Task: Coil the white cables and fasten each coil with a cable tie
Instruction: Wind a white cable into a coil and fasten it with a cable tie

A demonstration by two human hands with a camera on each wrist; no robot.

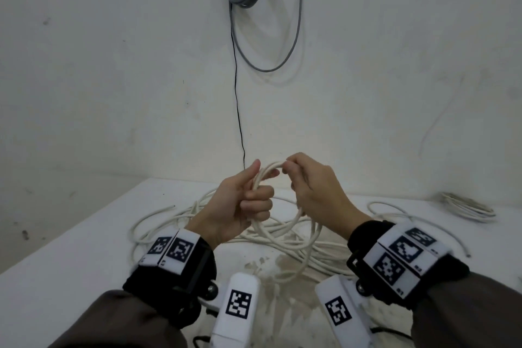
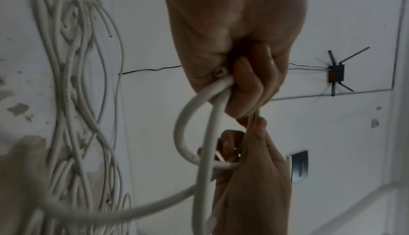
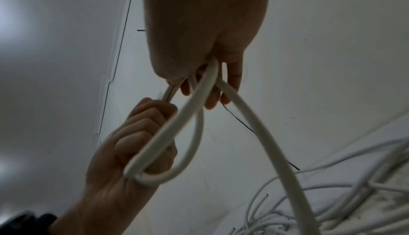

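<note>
Still coiling — only a few small loops of thin white round cable (image 1: 278, 223) gathered between the fingers, most lying tangled below on the white table (image 1: 84, 237), no tie visible. Left hand (image 1: 240, 206) curling tight round the loop bundle; right hand (image 1: 313, 186) pinching the top strand, fingers pressed together.
</note>
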